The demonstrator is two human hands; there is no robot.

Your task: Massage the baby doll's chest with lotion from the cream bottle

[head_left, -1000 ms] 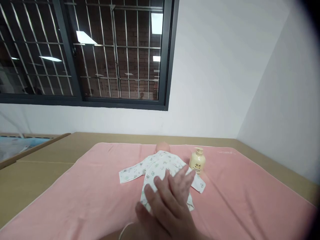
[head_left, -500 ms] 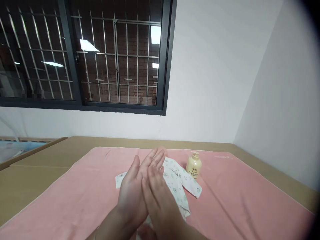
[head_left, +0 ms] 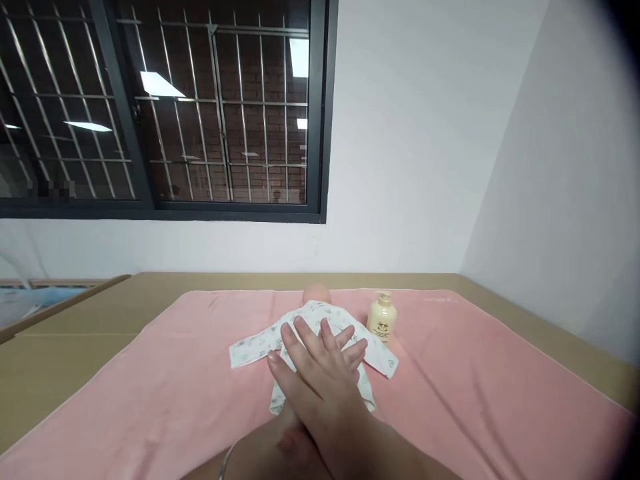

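Note:
My right hand lies across my left hand, palm against palm, with its fingers stretched out. Most of the left hand is covered; its straight fingertips show at the right, and a thin bracelet circles its wrist. Nothing is visible between the palms. Beyond them a small white printed baby top lies with its sleeves spread, partly hidden by my hands. At its neck is a round skin-coloured shape, like a doll's head. A pale yellow pump bottle stands upright beside the right sleeve.
A pink cloth covers much of the tan surface. White walls rise behind and to the right, with a dark-framed barred window. At the far left, a raised edge borders an area with something light blue.
My right hand has slid over the left, and both have turned, so the left fingers now point right. More of the top and the round head shape show. The view has shifted slightly.

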